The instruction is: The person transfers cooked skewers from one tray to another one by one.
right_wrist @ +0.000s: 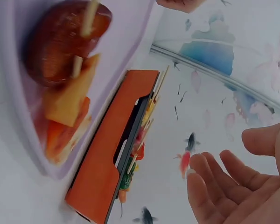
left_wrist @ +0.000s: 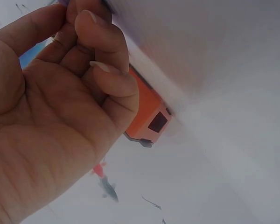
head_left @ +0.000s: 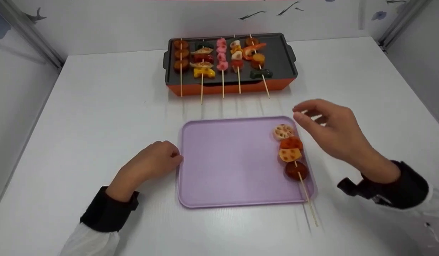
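Your right hand (head_left: 329, 133), fingers loosely spread and holding nothing, hovers just right of the wooden food skewer (head_left: 292, 156), which lies lengthwise along the flat lilac plastic tray's (head_left: 226, 167) right edge.

No readable text, label, brand, number or sign appears in any of the views. The walls carry only painted fish and ink strokes, and the orange grill (head_left: 229, 64), purple tray (head_left: 226, 167) and skewers bear no lettering.
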A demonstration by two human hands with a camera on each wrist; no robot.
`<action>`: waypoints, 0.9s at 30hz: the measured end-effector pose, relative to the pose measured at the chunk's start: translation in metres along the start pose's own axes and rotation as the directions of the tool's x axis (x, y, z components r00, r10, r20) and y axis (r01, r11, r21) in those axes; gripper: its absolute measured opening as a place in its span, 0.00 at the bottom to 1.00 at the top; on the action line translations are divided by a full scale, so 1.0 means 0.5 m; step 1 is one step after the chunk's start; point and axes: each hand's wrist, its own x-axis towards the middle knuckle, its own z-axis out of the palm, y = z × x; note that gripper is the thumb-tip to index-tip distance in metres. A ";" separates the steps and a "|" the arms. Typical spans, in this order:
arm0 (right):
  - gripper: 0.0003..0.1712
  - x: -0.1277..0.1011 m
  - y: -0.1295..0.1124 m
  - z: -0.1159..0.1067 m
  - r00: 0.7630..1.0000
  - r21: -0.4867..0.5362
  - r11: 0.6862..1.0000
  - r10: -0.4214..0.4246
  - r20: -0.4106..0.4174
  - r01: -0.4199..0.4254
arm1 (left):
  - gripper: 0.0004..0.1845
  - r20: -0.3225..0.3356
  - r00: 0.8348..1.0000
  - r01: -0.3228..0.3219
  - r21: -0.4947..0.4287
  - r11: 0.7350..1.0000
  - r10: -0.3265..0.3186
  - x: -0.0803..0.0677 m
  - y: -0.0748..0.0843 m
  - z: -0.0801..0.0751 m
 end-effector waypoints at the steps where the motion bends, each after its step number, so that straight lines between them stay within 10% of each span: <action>1: 0.14 0.016 0.000 0.000 0.998 0.038 0.998 0.055 0.009 -0.055 | 0.16 0.001 1.000 0.001 0.001 1.000 -0.001 0.000 0.001 0.000; 9: 0.30 0.129 0.030 0.009 0.946 0.308 0.895 0.316 0.070 -0.322 | 0.17 0.002 1.000 -0.006 0.012 1.000 0.006 0.000 0.009 -0.006; 11: 0.29 0.151 0.045 0.014 0.914 0.468 0.789 0.383 0.133 -0.398 | 0.19 0.005 1.000 -0.011 0.013 1.000 0.011 0.000 0.009 -0.007; 17: 0.25 0.194 0.088 0.042 0.761 0.716 0.333 0.491 0.424 -0.613 | 0.21 0.001 1.000 -0.012 0.003 1.000 0.012 -0.002 0.007 -0.007; 22: 0.35 0.217 0.105 0.076 0.677 0.702 0.179 0.505 0.535 -0.689 | 0.20 -0.002 1.000 -0.012 -0.007 1.000 0.012 -0.002 0.003 -0.003; 27: 0.24 0.231 0.106 0.097 0.667 0.729 0.101 0.503 0.549 -0.677 | 0.19 -0.005 1.000 -0.010 -0.018 1.000 0.010 -0.002 0.001 -0.001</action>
